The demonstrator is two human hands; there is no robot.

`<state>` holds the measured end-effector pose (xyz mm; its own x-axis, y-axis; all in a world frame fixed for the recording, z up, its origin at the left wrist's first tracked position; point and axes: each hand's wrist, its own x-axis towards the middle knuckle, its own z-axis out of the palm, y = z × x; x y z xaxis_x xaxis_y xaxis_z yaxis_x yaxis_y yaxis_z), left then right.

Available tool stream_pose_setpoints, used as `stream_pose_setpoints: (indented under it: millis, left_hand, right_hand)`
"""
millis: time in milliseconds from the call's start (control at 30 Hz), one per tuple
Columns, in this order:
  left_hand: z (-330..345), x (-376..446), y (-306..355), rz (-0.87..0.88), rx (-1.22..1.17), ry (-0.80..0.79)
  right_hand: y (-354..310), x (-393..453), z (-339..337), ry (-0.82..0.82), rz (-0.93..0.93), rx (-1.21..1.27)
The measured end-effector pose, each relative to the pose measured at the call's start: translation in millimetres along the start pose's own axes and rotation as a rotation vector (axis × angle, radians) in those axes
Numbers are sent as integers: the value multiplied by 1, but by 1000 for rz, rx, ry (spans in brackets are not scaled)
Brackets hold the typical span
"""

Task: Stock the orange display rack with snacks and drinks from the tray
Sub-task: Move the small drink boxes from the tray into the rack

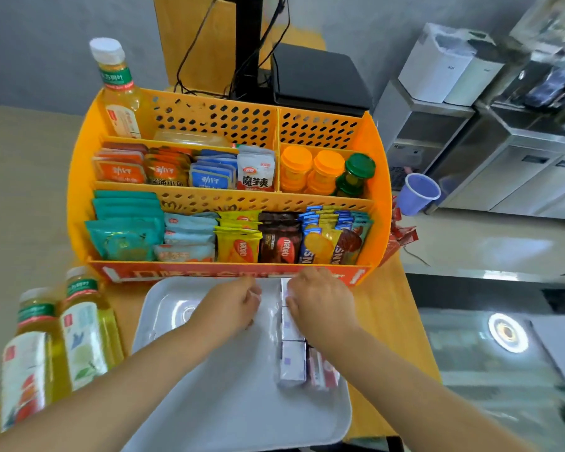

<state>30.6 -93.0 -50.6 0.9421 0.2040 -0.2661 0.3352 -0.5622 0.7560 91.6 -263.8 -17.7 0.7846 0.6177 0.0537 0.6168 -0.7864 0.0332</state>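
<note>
Your right hand (pixel 320 301) curls on the silver packets (pixel 291 353) on the tray (pixel 209 386); left hand (pixel 232 305) loosely closed, grip unclear. Rack (pixel 79 177) nearly full, so packets may spill.

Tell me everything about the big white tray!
The white tray looks like smooth, shiny plastic, rectangular with rounded corners and a raised rim. It lies flat on the wooden counter, its far edge close against the front of the orange display rack. It is mostly bare. A row of small purple-and-white cartons lies along its right side, with red-and-white packets beside them. The left hand is over its far middle, and the right hand rests on the cartons.
</note>
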Motion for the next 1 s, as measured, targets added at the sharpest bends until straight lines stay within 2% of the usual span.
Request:
stream_pose_setpoints:
  millis: [100,233,433,500,567,633,833,900,1000]
  left_hand:
    - [13,-10,-12,-50,34,-135]
    - [13,-16,-8,-180,-428,-238]
    - [12,-16,-11,-340,-777,-204]
    - [12,-15,-12,-347,-777,-187]
    - [13,-12,-14,-328,-710,-175]
    - [13,-9,-17,-313,-632,-168]
    - [13,-10,-25,-318,-441,-183]
    - [13,-9,-27,-310,-450,-198]
    - [12,-9,-28,-305,-481,-207]
  right_hand:
    - [-4,-7,2,92,53,-154]
    - [-13,-13,15,123,141,-203]
    - [-37,-2,21,74,255,-152]
    - [-36,1,16,107,293,-77]
    - [-25,-1,8,183,378,102]
    - [-7,-4,5,179,469,248]
    - [20,-18,17,-134,692,472]
    - [17,-18,19,-221,692,444]
    - [18,-15,17,-255,652,369]
